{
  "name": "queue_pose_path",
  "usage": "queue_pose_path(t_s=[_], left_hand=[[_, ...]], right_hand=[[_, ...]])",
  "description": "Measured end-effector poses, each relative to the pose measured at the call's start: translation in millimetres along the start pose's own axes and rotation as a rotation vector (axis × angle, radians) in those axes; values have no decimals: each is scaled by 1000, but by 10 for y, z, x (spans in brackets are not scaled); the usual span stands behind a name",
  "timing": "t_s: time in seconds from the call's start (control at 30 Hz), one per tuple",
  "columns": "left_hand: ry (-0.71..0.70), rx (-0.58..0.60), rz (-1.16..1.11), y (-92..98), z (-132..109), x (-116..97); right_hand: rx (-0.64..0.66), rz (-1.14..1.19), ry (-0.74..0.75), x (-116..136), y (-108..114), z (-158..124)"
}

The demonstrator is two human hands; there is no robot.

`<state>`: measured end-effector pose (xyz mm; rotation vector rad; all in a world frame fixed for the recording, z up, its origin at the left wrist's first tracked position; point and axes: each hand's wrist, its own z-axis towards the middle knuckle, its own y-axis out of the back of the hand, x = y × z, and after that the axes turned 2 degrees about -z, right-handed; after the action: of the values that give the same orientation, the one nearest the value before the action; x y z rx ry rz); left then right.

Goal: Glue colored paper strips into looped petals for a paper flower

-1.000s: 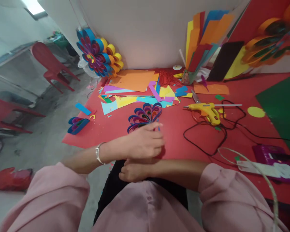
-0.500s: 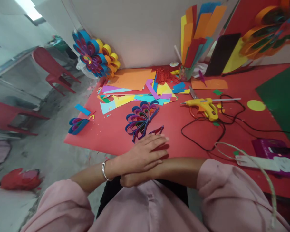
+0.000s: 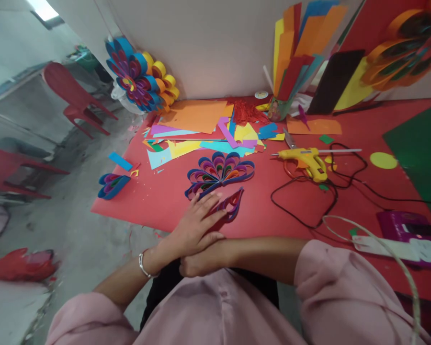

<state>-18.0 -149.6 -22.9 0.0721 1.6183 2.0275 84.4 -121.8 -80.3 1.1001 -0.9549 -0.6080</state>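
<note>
My left hand (image 3: 196,220), with a silver bangle at its wrist, is open, palm down, its fingers stretched forward. Its fingertips lie at the near edge of a half-round paper quilled flower (image 3: 221,168) made of blue, purple, red and green loops. Beside the same fingers lies a loose teardrop paper petal (image 3: 234,205), partly covered by them. My right hand (image 3: 203,261) is closed and rests near the table's front edge, just below the left hand. Its fingers curl under, so whatever they may hold is hidden.
A yellow glue gun (image 3: 303,160) with a looping black cord lies to the right, near scissors (image 3: 289,139). Paper sheets (image 3: 194,116) and scraps cover the back. A small paper loop piece (image 3: 112,185) sits left. A purple extension box (image 3: 398,225) stands at right.
My left hand has drawn back and left, uncovering more of the loose petal. The half-round flower has turned, its right end now lower and further right. My right hand stays about where it was.
</note>
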Motion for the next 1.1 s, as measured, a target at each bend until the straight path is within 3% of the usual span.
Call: queue_pose_path(t_s=[0.13, 0.33, 0.53, 0.67, 0.77, 0.87, 1.0, 1.1], left_hand=[[8, -65, 58, 27, -47, 52], [84, -249, 37, 43, -86, -16], [370, -415, -22, 103, -383, 83], [542, -525, 127, 252, -679, 265], [690, -596, 284, 532, -949, 627], [922, -571, 407, 1003, -1238, 1203], [1038, -308, 351, 1630, -1459, 2000], [1064, -85, 253, 1843, -1448, 2378]], right_hand=[[83, -47, 142, -16, 7, -86], [15, -149, 178, -1, 60, -59], [-139, -167, 203, 18, 114, -103], [-391, -284, 189, 72, 230, -178], [-625, -369, 86, 142, 314, -305], [-667, -338, -30, 226, 350, -544], [-777, -306, -315, 345, 344, -920], [-896, -273, -549, 432, 352, -1093]])
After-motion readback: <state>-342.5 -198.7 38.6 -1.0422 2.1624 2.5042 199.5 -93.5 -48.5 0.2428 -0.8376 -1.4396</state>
